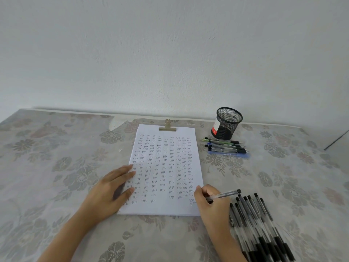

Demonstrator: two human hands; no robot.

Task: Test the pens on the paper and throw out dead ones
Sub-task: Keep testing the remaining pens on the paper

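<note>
Left hand (111, 188) flat, fingers straight, pressing left edge of paper (166, 167). Right hand (211, 203) pinches clear pen (224, 194) at sheet's lower right edge; tip hidden. Heap of black-grip pens (260, 229) just right of that hand. Mesh cup (226, 123) and second pen group (226, 146) beside sheet's far right corner. Bulldog clip (167, 127) on top edge. Wide stretch of floral tablecloth (47, 157) left of sheet.

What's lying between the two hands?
The paper, filled with handwritten rows; the left hand rests on its left edge, the right hand holds a pen at its right edge. Head view.
</note>
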